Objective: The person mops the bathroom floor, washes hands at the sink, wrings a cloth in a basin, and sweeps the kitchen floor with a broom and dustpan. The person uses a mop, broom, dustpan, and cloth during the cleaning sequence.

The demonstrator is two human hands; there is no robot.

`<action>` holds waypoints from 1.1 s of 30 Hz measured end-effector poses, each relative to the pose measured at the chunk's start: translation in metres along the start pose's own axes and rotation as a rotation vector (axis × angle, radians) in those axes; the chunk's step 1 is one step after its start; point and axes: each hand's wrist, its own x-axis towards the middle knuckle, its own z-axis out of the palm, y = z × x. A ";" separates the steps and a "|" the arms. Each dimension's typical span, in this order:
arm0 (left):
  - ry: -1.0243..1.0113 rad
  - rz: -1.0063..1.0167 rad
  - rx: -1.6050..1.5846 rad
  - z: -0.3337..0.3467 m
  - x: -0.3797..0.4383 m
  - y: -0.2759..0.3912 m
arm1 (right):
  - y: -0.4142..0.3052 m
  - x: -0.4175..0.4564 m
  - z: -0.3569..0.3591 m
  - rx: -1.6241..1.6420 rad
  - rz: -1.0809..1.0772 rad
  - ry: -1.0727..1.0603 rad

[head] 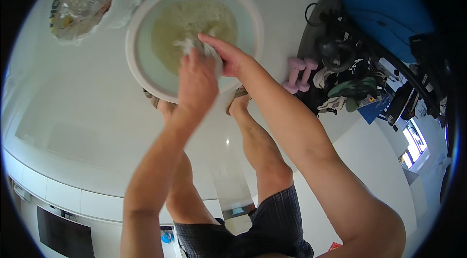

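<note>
A round plastic basin (pixel 133 44) with a pale rim stands on the floor by my feet and holds yellowish, sudsy water (pixel 197 13). Above its near half, my right hand (pixel 231 55) is closed around a wet, light grey-white cloth (pixel 215 55), with the thumb pointing up and to the left. My left hand (pixel 197 75) presses against the same cloth from the left and is blurred, its fingers bent onto the fabric. A loose white end of the cloth sticks out to the left above the water. The palm sides of both hands are partly hidden.
An open plastic bag (pixel 85 6) with clear wrappings lies at the upper left. To the right are pink dumbbells (pixel 295 73), a black kettlebell (pixel 330 52), a pile of shoes and caps (pixel 352 88) and a blue cushion-like object (pixel 383 10). My sandaled feet (pixel 240 99) touch the floor close to the basin.
</note>
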 end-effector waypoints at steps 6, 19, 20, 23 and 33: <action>-0.089 0.149 -0.140 -0.077 -0.065 0.063 | -0.002 -0.018 0.024 -0.038 0.227 -0.002; -0.454 -0.398 -1.515 -0.047 0.009 -0.110 | 0.028 -0.064 0.048 0.029 0.174 -0.200; -0.506 -0.404 -1.645 -0.040 0.010 -0.111 | 0.030 -0.069 0.050 0.060 0.172 -0.090; -0.565 -0.302 -1.969 -0.006 -0.003 -0.121 | 0.041 -0.082 0.068 0.226 0.095 -0.118; -0.429 -0.376 -2.218 -0.010 0.008 -0.079 | 0.074 -0.081 0.082 0.558 -0.029 -0.282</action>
